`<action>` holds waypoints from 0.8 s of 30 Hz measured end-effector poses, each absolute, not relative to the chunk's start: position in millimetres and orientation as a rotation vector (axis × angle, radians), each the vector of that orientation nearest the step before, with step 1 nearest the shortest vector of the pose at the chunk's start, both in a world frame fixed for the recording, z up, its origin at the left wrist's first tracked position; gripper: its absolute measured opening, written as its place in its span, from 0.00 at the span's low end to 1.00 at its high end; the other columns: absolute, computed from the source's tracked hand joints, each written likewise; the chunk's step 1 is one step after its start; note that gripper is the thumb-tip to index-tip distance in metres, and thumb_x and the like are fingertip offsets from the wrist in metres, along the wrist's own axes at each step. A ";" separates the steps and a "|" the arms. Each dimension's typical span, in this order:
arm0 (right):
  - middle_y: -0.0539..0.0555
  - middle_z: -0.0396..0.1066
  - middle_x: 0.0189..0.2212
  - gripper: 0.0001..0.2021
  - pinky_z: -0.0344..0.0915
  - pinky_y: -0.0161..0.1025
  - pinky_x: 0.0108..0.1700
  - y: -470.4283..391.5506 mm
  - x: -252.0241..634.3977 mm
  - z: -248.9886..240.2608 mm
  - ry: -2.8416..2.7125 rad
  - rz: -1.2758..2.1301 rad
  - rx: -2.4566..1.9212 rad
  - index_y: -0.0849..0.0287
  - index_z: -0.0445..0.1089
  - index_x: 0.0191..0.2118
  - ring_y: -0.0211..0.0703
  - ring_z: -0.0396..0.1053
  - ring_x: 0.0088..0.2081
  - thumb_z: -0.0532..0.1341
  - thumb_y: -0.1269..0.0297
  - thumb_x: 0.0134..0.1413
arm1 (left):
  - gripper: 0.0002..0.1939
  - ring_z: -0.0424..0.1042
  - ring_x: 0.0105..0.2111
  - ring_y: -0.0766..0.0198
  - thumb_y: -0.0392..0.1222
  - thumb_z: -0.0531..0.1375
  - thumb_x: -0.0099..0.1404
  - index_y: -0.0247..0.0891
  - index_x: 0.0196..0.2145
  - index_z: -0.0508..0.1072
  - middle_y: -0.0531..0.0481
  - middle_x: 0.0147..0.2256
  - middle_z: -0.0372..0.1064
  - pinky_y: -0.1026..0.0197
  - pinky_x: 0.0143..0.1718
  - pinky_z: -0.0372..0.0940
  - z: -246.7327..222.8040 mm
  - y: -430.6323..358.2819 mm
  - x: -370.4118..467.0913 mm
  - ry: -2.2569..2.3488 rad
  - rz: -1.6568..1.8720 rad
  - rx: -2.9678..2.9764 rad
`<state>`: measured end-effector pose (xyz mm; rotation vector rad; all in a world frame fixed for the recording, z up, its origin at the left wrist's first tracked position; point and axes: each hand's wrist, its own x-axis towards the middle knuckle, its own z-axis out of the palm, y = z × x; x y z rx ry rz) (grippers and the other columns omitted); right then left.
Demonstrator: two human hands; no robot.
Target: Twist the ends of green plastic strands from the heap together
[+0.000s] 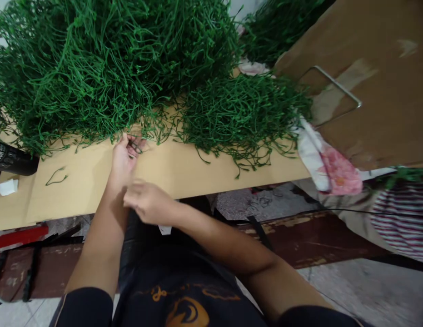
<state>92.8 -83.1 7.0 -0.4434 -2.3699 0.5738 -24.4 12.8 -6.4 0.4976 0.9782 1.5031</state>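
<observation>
My left hand [126, 152] is at the near edge of a large heap of thin green plastic-looking stems [112, 68]. Its palm is turned partly up and the fingers are curled, with a green stem [134, 146] showing between them. My right hand [148, 202] is closer to me, beside my left wrist, just over the table's front edge. Its fingers are pinched together and slightly blurred; what they hold, if anything, cannot be made out. A smaller, flatter pile of similar stems [241, 113] lies to the right. One loose stem [56, 177] rests on the left of the tabletop.
The light wooden tabletop [184, 168] runs across in front of me. A black cylinder [13, 156] and a white scrap [8, 187] sit at left. At right are a cardboard sheet [378, 81] with a metal handle, a pink-and-white cloth [334, 168] and striped fabric [402, 218].
</observation>
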 end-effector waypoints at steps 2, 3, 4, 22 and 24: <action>0.56 0.69 0.29 0.11 0.60 0.41 0.37 -63.3 117.8 19.3 -2.294 0.422 -0.745 0.59 0.67 0.29 0.42 0.62 0.32 0.50 0.72 0.55 | 0.12 0.75 0.36 0.66 0.45 0.53 0.66 0.38 0.27 0.67 0.51 0.26 0.72 0.60 0.46 0.68 -5.1 8.2 -26.3 0.930 1.432 0.529; 0.57 0.70 0.30 0.12 0.60 0.42 0.39 -46.9 135.6 26.8 -2.195 0.326 -0.995 0.60 0.68 0.30 0.43 0.63 0.34 0.49 0.71 0.57 | 0.12 0.75 0.39 0.65 0.45 0.52 0.66 0.38 0.28 0.68 0.50 0.28 0.74 0.58 0.47 0.68 -4.0 5.3 -26.1 0.909 1.395 0.521; 0.57 0.70 0.32 0.12 0.60 0.44 0.41 -28.5 155.3 34.8 -2.066 0.220 -1.213 0.60 0.70 0.32 0.45 0.64 0.36 0.49 0.69 0.58 | 0.12 0.75 0.42 0.64 0.44 0.51 0.66 0.37 0.30 0.69 0.49 0.30 0.75 0.57 0.48 0.68 -2.6 2.6 -25.6 0.893 1.360 0.504; 0.51 0.65 0.24 0.13 0.53 0.38 0.31 -10.6 92.9 9.6 -1.728 0.831 -1.256 0.59 0.63 0.28 0.38 0.59 0.26 0.58 0.54 0.54 | 0.12 0.72 0.49 0.61 0.37 0.50 0.63 0.37 0.35 0.74 0.48 0.37 0.77 0.58 0.52 0.66 7.2 -4.2 -9.5 0.869 1.170 0.620; 0.51 0.64 0.24 0.11 0.53 0.38 0.31 -5.7 95.7 8.1 -1.697 0.857 -1.270 0.58 0.62 0.28 0.38 0.59 0.26 0.58 0.56 0.54 | 0.12 0.73 0.47 0.61 0.38 0.51 0.63 0.37 0.35 0.74 0.48 0.34 0.77 0.58 0.51 0.67 6.2 -1.7 -9.6 0.893 1.156 0.617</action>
